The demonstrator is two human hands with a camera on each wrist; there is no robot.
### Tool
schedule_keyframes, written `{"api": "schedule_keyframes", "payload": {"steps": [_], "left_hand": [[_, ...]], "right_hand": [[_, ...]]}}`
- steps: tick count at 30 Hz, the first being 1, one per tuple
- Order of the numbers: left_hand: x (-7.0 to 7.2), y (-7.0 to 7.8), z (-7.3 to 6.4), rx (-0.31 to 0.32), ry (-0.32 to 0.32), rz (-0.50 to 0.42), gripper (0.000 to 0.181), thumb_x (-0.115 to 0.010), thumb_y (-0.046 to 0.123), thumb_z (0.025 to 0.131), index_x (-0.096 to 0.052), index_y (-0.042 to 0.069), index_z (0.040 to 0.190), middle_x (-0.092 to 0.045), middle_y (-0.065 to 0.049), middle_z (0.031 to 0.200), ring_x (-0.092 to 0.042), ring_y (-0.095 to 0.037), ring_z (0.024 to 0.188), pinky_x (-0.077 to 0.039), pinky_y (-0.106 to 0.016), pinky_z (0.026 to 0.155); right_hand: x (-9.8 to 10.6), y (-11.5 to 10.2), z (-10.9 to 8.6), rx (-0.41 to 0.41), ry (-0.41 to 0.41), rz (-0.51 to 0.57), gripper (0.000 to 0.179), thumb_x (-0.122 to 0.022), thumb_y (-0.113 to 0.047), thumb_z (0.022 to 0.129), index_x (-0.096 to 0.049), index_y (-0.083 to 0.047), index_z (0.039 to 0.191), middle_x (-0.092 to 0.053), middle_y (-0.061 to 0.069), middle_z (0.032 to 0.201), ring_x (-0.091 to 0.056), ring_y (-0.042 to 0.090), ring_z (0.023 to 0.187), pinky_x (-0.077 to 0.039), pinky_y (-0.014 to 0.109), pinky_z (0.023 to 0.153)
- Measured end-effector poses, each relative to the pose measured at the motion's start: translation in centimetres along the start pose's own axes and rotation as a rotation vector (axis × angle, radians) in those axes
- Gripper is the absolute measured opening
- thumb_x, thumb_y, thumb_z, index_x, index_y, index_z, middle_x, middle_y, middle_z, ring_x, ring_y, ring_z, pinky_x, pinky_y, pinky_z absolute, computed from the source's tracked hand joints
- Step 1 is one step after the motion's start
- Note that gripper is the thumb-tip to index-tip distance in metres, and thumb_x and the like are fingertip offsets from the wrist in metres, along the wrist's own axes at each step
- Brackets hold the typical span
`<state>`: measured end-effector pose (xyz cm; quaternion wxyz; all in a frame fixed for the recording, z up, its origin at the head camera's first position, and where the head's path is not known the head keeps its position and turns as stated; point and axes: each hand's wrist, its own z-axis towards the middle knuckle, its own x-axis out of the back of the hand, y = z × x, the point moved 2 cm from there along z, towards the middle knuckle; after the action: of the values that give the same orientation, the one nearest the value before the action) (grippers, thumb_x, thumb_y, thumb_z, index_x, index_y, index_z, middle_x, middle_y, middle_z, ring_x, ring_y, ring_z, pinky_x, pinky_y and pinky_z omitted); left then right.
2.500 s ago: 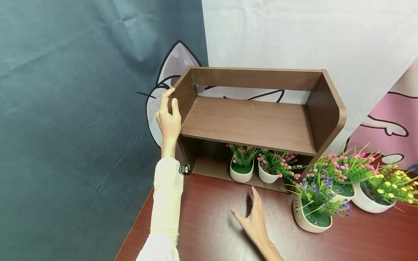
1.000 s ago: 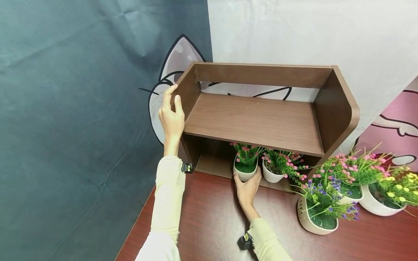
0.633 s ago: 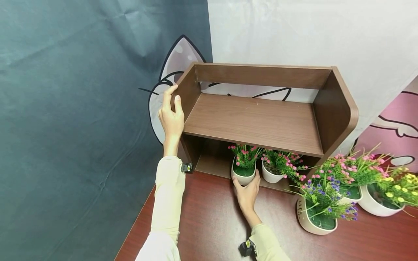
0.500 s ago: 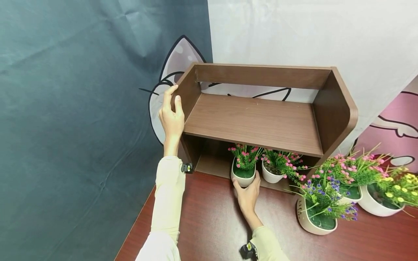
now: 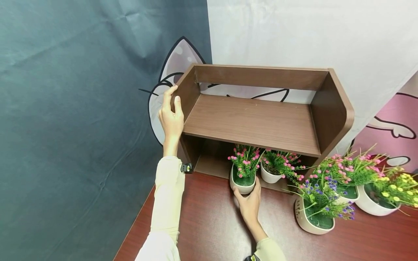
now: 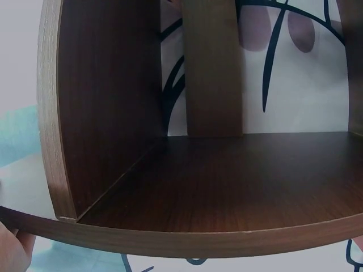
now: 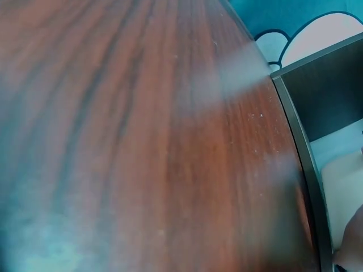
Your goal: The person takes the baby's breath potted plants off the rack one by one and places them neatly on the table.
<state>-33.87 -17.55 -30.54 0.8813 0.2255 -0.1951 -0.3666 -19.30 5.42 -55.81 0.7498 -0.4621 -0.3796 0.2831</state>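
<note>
my left hand (image 5: 171, 117) is at centre left of the frame, gripping the side board of the brown shelf (image 5: 251, 117), thumb on the inner face and a finger along the upper edge. my right hand (image 5: 249, 206), low and a little right of centre, is clamped on the white pot (image 5: 243, 189), thumb on one side and fingers on the other. the pot is at the lower middle, at the mouth of the shelf's bottom compartment, its front reaching past the front edge in the head view; i cannot tell whether it rests on the board. its pink flowers poke up beneath the upper board. just to its right, in the same compartment, is a round pot (image 5: 270, 177), also with pink flowers. at lower right, on the red-brown table (image 5: 205, 221), are a blue-flowered pot (image 5: 310, 225), a pink-flowered pot (image 5: 348, 198) behind it and a yellow-flowered pot (image 5: 375, 208) near the right edge. a dark curtain (image 5: 72, 108) fills the left.
</note>
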Motion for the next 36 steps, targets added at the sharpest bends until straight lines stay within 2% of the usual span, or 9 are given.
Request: {"api": "schedule_keyframes", "payload": {"steps": [14, 19, 28, 36], "left_hand": [[-0.2, -0.1, 0.1, 0.005, 0.002, -0.009, 0.027, -0.046, 0.023, 0.088, -0.054, 0.023, 0.113, -0.052, 0.018, 0.113, -0.053, -0.019, 0.073, -0.039, -0.033, 0.069], [-0.3, -0.2, 0.2, -0.014, 0.006, -0.013, 0.027, -0.046, 0.022, 0.088, -0.054, 0.022, 0.114, -0.052, 0.018, 0.113, -0.054, -0.017, 0.079, -0.039, -0.032, 0.071], [-0.5, -0.4, 0.2, -0.01, 0.008, -0.011, 0.027, -0.046, 0.023, 0.088, -0.054, 0.022, 0.113, -0.052, 0.018, 0.113, -0.055, -0.017, 0.079, -0.039, -0.032, 0.071], [-0.5, -0.5, 0.3, 0.012, 0.007, -0.01, 0.026, -0.046, 0.022, 0.088, -0.055, 0.023, 0.113, -0.053, 0.018, 0.112, -0.055, -0.017, 0.082, -0.039, -0.033, 0.072]], "right_hand": [[1.4, -0.5, -1.4, 0.035, -0.061, 0.016, 0.084, -0.077, -0.023, 0.059, -0.033, -0.011, 0.129, -0.042, 0.006, 0.121, -0.039, 0.019, 0.109, -0.029, 0.037, 0.089], [2.0, -0.7, -1.8, 0.029, -0.08, 0.024, 0.084, -0.077, -0.024, 0.059, -0.032, -0.007, 0.129, -0.04, 0.009, 0.123, -0.038, 0.021, 0.112, -0.029, 0.037, 0.092], [2.6, -1.1, -2.5, 0.058, -0.105, 0.052, 0.086, -0.078, -0.019, 0.058, -0.031, -0.002, 0.129, -0.039, 0.013, 0.123, -0.038, 0.027, 0.113, -0.031, 0.034, 0.091], [2.8, -1.0, -3.1, 0.031, -0.131, 0.048, 0.088, -0.079, -0.022, 0.058, -0.031, -0.001, 0.129, -0.039, 0.015, 0.123, -0.039, 0.027, 0.113, -0.031, 0.033, 0.09]]}}
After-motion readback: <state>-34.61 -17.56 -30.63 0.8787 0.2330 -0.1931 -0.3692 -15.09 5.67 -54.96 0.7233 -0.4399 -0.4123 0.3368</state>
